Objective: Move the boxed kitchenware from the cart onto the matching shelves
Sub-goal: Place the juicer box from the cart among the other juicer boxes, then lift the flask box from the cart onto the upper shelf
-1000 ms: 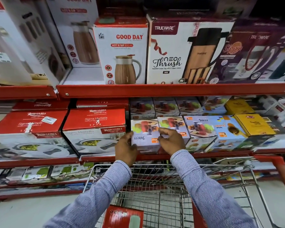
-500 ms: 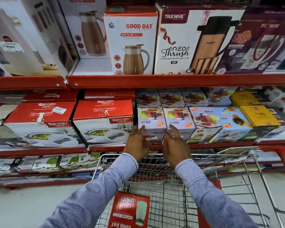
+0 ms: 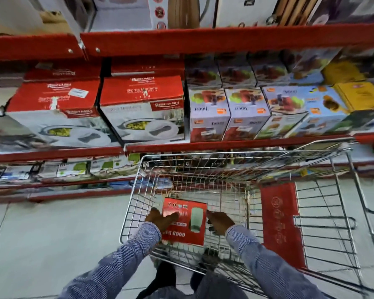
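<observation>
Both hands down in wire cart [image 3: 352, 212], closing on last visible box: red Good Day box [image 3: 183, 222] lying flat on basket floor. L hand [image 3: 160, 219] has thumb over box's left edge, fingers hidden beneath; R hand [image 3: 219, 221] pressed against right edge, fingers curled. Looks like a two-sided clamp; can't tell if it bears weight yet. Step, I'd say: pick-up of next item. Beyond cart, mid shelf [image 3: 235, 144] carries Juicer boxes [image 3: 229, 114] and red Rishabh boxes [image 3: 141, 106]. No match there. Top shelf [image 3: 203, 39] shows jug-print cartons [image 3: 181, 11], cropped. Next move prob.: lift clear of wires, raise to top shelf, seat beside those cartons.
</observation>
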Action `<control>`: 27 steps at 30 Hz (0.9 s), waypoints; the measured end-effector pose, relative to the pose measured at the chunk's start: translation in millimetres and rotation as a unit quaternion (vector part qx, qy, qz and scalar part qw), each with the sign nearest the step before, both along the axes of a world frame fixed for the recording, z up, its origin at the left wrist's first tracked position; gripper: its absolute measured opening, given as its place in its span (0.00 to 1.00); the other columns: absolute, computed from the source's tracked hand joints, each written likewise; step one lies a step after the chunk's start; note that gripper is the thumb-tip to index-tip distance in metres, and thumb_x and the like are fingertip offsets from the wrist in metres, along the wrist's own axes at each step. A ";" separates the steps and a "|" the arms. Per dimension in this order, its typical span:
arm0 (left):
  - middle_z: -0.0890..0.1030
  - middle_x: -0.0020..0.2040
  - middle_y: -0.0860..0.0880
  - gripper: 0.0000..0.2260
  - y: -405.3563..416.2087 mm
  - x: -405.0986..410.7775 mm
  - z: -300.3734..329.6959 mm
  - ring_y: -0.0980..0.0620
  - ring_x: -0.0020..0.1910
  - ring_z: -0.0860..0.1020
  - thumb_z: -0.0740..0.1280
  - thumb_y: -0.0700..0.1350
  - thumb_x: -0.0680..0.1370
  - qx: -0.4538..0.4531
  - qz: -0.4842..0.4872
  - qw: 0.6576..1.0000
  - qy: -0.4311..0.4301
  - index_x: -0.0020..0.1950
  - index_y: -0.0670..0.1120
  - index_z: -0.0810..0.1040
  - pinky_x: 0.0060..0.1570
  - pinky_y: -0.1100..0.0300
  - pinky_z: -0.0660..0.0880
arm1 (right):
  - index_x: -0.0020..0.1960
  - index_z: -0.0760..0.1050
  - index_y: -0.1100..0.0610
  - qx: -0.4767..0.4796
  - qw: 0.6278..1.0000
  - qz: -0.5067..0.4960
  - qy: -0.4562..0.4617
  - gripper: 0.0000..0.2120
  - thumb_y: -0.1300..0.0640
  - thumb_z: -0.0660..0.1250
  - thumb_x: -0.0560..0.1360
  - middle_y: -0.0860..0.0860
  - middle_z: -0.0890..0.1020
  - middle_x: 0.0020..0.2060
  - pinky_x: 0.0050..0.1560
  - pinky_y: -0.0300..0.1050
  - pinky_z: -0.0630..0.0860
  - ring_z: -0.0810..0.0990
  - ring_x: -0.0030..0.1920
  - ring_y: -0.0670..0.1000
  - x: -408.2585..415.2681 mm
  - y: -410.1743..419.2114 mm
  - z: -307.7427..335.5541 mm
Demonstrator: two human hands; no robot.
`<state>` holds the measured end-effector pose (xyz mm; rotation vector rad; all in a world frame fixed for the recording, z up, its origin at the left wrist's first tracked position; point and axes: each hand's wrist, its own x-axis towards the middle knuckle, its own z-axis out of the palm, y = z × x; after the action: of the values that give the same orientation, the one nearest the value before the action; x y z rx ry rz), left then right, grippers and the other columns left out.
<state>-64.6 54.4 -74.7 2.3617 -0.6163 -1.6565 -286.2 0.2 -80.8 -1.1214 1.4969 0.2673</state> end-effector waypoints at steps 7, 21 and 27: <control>0.82 0.47 0.46 0.22 -6.9 -10.1 67.6 0.47 0.43 0.81 0.74 0.52 0.69 -0.038 0.090 0.990 0.102 0.58 0.41 0.80 0.42 0.57 0.76 | 0.42 0.77 0.52 -0.028 0.967 -0.227 -0.109 0.10 0.47 0.60 0.72 0.58 0.83 0.47 0.60 0.62 0.76 0.81 0.51 0.61 21.6 10.9 21.4; 0.87 0.33 0.48 0.05 -20.3 28.1 269.7 0.50 0.32 0.84 0.71 0.42 0.73 -0.417 0.109 0.897 0.097 0.40 0.43 0.84 0.30 0.60 0.80 | 0.53 0.82 0.48 -0.422 0.817 -0.248 -0.306 0.10 0.57 0.70 0.72 0.43 0.85 0.45 0.43 0.36 0.79 0.83 0.46 0.43 25.5 -25.5 229.3; 0.87 0.38 0.47 0.07 -24.9 44.7 344.2 0.53 0.32 0.84 0.71 0.37 0.72 -0.546 0.112 0.824 0.104 0.49 0.40 0.83 0.27 0.64 0.78 | 0.51 0.83 0.49 -0.502 0.767 -0.174 -0.359 0.12 0.48 0.69 0.69 0.43 0.86 0.44 0.41 0.33 0.78 0.84 0.46 0.41 43.4 -45.3 323.1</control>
<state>-20.0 29.6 269.6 1.3210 -0.8740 -0.9729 -242.8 -45.1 242.2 -1.4598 1.0434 -1.2544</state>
